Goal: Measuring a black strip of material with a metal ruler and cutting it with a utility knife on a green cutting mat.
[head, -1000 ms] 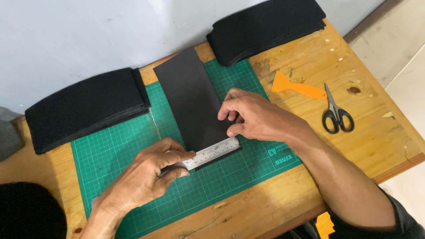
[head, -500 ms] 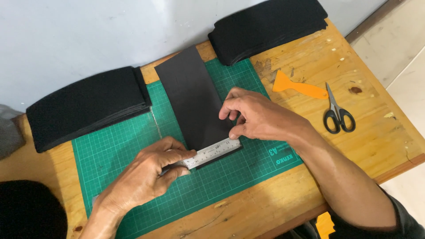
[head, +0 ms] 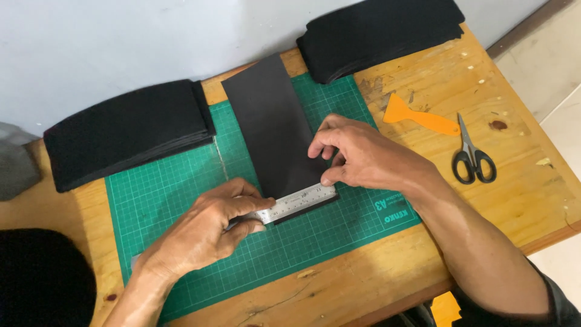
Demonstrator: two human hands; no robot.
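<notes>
Nothing much has shifted since the earlier frames: both hands stay on the ruler and the dark sheet lies as before. Largest is the wooden tabletop (head: 484, 200), carrying a green cutting mat (head: 175, 194) across its middle. Two stacks of black sheets sit along the far edge, one (head: 127, 130) toward the left corner, the other (head: 375, 30) toward the right. A single dark sheet (head: 272, 121) lies lengthwise on the mat. Left hand (head: 206, 233) presses down on the steel ruler (head: 299, 201), fingers closed over its left end. Right hand (head: 363, 157) pinches the ruler's right end against the sheet's near edge. An orange scraper (head: 417, 116) and black-handled scissors (head: 472, 158) rest toward the right edge.
</notes>
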